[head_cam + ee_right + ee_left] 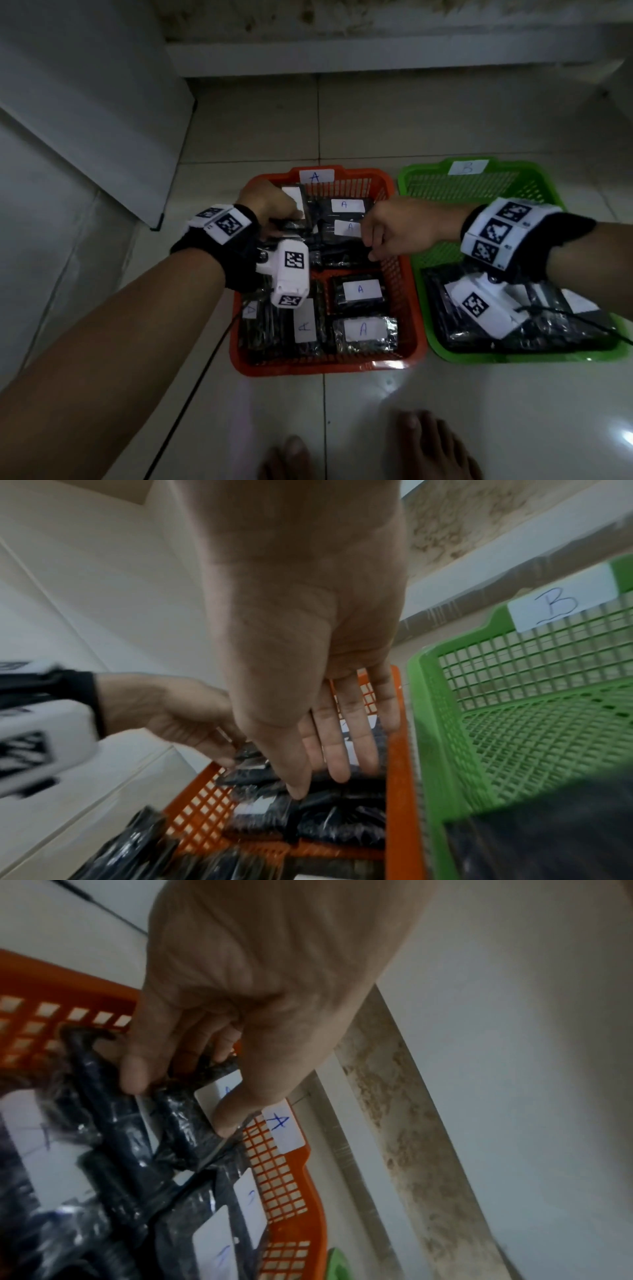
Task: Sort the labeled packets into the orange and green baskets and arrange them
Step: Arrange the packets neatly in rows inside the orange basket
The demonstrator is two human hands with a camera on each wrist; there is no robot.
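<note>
The orange basket (325, 368) carries an "A" tag and holds several black packets with white "A" labels (360, 290). At its far left corner my left hand (281, 214) grips one labelled packet (295, 198). In the left wrist view the thumb presses that packet's label (214, 1093) and the fingers curl behind the packet (185, 1129). My right hand (371, 246) reaches down over the basket's right side. Its fingers (339, 750) are straight and touch the packets (342, 826) there. The green basket (513, 356), tagged "B" (561, 601), holds packets (479, 329) at its near end.
Both baskets stand side by side on a tiled floor. A white cabinet (85, 102) rises at the left and a low wall ledge (342, 58) runs behind. Bare feet (438, 445) are at the near edge. A black cable (205, 377) hangs from the left wrist.
</note>
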